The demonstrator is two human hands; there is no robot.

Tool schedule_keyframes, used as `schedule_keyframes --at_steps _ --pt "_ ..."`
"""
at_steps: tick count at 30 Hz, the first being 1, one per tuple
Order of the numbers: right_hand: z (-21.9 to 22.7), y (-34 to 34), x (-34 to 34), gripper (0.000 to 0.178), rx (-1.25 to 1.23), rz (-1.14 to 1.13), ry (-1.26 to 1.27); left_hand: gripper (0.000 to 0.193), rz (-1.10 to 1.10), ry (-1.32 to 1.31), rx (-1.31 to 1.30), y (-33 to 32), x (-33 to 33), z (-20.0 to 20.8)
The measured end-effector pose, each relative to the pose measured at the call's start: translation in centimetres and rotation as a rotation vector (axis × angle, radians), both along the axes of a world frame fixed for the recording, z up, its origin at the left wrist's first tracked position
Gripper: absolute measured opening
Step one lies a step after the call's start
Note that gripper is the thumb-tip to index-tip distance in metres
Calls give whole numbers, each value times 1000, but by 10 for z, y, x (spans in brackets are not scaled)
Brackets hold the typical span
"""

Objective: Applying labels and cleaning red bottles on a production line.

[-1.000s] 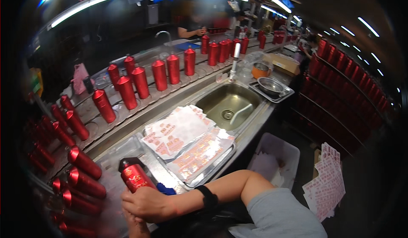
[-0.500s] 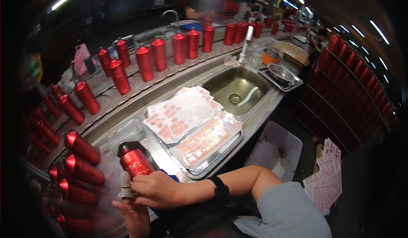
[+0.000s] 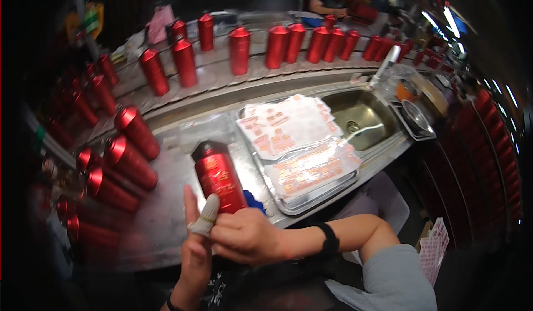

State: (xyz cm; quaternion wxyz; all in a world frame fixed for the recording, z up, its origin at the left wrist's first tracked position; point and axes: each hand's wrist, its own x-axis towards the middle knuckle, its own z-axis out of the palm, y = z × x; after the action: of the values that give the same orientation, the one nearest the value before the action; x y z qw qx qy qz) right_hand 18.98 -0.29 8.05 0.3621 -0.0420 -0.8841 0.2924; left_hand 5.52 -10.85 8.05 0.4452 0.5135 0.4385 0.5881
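A pale finger cot (image 3: 206, 215) with a thin yellowish band covers one finger of my left hand (image 3: 194, 255). That hand is raised at the counter's near edge, its fingers apart. My right hand (image 3: 250, 236) is closed beside it, its fingertips pressed at the cot's side and lower edge. Just beyond both hands lies a red bottle (image 3: 219, 180) with gold lettering, its dark-capped neck pointing away, in a dark angular holder (image 3: 197, 153). The right hand hides the bottle's near end. A blue cloth (image 3: 254, 202) shows beside the bottle.
Sheets of red-and-white labels (image 3: 294, 125) lie on a metal tray (image 3: 300, 204), beside a sink (image 3: 361, 114). Red bottles (image 3: 239, 50) line the back ledge, and several more (image 3: 130, 161) stand at left. A co-worker (image 3: 330, 3) sits across. A plastic bin (image 3: 383, 200) is below right.
The view has swung left, so the counter appears shifted right. My left hand has lifted and its fingers have straightened upward; the right hand stays closed at the finger cot.
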Motion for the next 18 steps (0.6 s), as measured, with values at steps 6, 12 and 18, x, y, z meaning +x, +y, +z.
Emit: schedule_keyframes --at_steps 6,12,18 --pt "-4 18 15 15 -334 -106 -145 73 223 3 -74 18 -31 -32" --pt "-45 67 3 16 -1023 -346 -107 62 309 -402 -276 52 -30 -51" --pt "-54 79 -24 20 -1187 -327 -91 57 256 -565 -263 80 -35 -58"
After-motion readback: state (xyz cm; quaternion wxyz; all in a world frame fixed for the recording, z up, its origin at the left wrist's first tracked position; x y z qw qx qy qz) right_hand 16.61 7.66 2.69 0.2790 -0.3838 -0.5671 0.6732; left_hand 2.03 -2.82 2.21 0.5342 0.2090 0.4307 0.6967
